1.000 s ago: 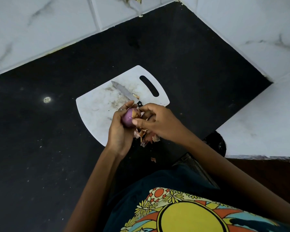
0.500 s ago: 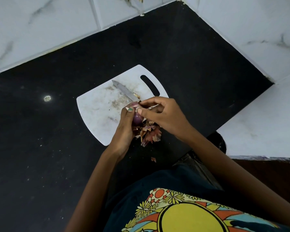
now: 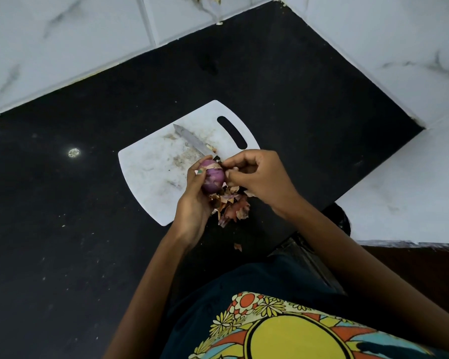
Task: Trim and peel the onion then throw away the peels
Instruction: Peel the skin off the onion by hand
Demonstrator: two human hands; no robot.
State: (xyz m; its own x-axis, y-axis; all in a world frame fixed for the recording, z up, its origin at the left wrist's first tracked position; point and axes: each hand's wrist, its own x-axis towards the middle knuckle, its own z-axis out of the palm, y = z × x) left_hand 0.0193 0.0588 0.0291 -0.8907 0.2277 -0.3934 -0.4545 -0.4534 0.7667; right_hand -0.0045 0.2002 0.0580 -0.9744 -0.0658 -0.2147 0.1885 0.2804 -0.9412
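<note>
A: Step in hand?

B: Peeling, by the look of it. Left hand (image 3: 195, 200) curled round the onion (image 3: 213, 178), holding it up just over the near right part of the cutting board (image 3: 151, 172). Right hand (image 3: 257, 177) closed in a pinch at the onion's right side, apparently on a strip of skin. Purple flesh bared over most of the visible face; pale patch at the top end.

A: Trimming done?

B: Judged likely. Knife (image 3: 192, 141) lying flat on the board, touched by neither hand. Heap of peels (image 3: 232, 206) under the hands, at the board's near right corner and spilling onto the black counter (image 3: 62, 242). One stray scrap (image 3: 237, 246) nearer the body, apart from the heap.

A: Next move?

B: Pull the pinched strip clear, turn the onion, check the far side. Then gather heap and stray scrap for disposal.

A: Anything hidden or unclear?

B: Knife handle covered by the hands. Back and underside of the onion not visible, so remaining skin cannot be ruled out. Pinched strip itself too small to confirm. No bin in view. Small pale speck (image 3: 74, 152) on the counter at left, not identifiable.
</note>
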